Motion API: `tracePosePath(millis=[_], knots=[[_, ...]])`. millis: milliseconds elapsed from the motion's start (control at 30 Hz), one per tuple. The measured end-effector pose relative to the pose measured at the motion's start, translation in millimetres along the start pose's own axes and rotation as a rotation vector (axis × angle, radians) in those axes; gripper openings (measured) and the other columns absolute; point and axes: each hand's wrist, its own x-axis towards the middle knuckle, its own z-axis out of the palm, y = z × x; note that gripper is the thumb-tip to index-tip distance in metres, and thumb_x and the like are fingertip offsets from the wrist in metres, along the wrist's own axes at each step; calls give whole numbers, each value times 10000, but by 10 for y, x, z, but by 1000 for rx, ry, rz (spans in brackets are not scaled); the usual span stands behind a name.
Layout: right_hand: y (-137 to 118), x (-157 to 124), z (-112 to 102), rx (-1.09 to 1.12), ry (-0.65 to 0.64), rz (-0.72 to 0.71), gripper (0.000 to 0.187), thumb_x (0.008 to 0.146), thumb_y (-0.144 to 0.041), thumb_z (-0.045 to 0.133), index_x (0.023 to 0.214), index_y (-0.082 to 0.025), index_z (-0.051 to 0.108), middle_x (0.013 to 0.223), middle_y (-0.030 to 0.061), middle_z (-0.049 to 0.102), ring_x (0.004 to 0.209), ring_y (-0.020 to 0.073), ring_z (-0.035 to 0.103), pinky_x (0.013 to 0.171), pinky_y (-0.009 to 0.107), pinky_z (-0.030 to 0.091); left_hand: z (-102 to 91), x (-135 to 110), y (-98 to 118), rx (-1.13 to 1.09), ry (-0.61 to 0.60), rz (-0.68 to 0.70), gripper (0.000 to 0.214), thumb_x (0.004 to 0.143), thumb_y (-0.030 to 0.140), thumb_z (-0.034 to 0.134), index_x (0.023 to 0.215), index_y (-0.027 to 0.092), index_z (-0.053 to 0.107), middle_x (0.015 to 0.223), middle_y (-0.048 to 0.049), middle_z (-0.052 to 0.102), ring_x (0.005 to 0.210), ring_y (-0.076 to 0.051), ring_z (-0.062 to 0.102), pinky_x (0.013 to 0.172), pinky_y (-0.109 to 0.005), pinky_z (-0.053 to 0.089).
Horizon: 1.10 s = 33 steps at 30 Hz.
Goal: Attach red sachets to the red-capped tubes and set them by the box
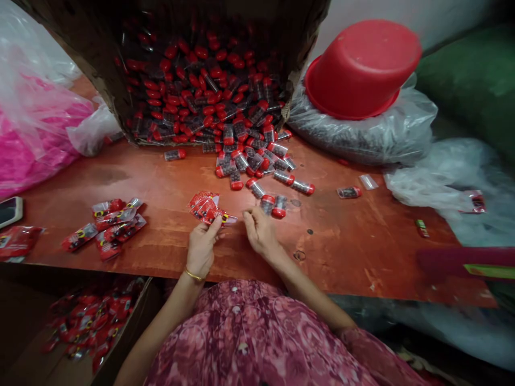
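Observation:
My left hand holds a fanned stack of small red printed packets just above the reddish wooden table. My right hand is beside it, fingers curled at the right tip of the stack, close to two red-capped clear vials. Several more such vials spill out of a tipped cardboard box at the back. A pile of filled red packets lies on the table to the left.
An upturned red basin rests on a clear plastic bag of dark goods. Pink bags and a phone sit at the left. A carton with more packets stands below the table edge. Clear bags lie right.

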Motion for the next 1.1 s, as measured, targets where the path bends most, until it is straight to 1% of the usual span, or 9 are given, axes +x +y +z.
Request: tracePosePath(millis=[133, 300, 367, 433, 533, 633, 767, 967, 1100], knots=[[306, 61, -168, -451, 155, 58, 550, 787, -596, 482, 1005, -100, 576, 920, 187, 600, 868, 306, 533, 782, 433, 400, -28, 28, 23, -20, -21, -66, 353, 489, 366, 820, 698, 141, 645, 632, 5, 690, 554, -91, 611, 524, -181, 445], [563, -20, -264, -594, 110, 20, 350, 812, -350, 488, 1023, -93, 597, 881, 192, 628, 834, 314, 555, 810, 480, 386, -6, 35, 49, -94, -110, -216, 215, 635, 311, 754, 713, 155, 628, 641, 7, 691, 580, -96, 631, 538, -185, 462], [596, -68, -327, -515, 105, 11, 285, 811, -273, 455, 989, -110, 606, 860, 171, 642, 798, 288, 570, 763, 433, 421, 0, 32, 58, -116, -126, -261, 173, 682, 298, 722, 722, 162, 622, 637, 7, 689, 581, -103, 634, 533, -194, 466], [561, -119, -409, -330, 85, 12, 249, 817, -243, 428, 965, -145, 601, 803, 115, 648, 724, 238, 578, 684, 362, 451, 0, 27, 62, -117, -126, -274, 157, 704, 292, 705, 726, 164, 616, 633, 6, 686, 571, -106, 630, 530, -201, 468], [359, -209, -530, 20, -38, 72, 210, 849, -247, 398, 916, -181, 586, 660, 16, 604, 548, 150, 530, 527, 262, 433, 1, 20, 57, -103, -128, -265, 178, 689, 294, 719, 741, 159, 615, 657, -5, 694, 581, -109, 635, 545, -203, 469], [83, -287, -605, 216, -164, 74, 179, 850, -245, 415, 882, -184, 581, 633, -14, 580, 503, 108, 502, 472, 213, 405, 14, 13, 40, -62, -149, -247, 247, 639, 328, 754, 744, 152, 616, 664, -11, 697, 597, -112, 640, 560, -198, 465], [-102, -322, -607, 226, -229, 12, 144, 805, -208, 455, 821, -179, 595, 654, -6, 607, 563, 112, 542, 524, 209, 436, 25, 6, 17, -22, -187, -224, 322, 562, 374, 790, 725, 153, 622, 670, -9, 697, 589, -111, 630, 565, -203, 466], [-61, -312, -569, 283, -219, 79, 154, 785, -204, 467, 828, -177, 612, 677, -1, 628, 577, 118, 555, 544, 216, 453, 1, 33, 25, 84, -136, -186, 318, 521, 381, 806, 655, 137, 654, 618, -3, 679, 537, -89, 595, 543, -191, 450], [-72, -307, -554, 302, -235, 88, 160, 788, -215, 463, 824, -181, 615, 675, -2, 627, 583, 117, 555, 545, 212, 455, 14, 47, 45, 92, -164, -173, 317, 497, 375, 815, 617, 125, 661, 593, -9, 672, 530, -92, 586, 543, -193, 446]])
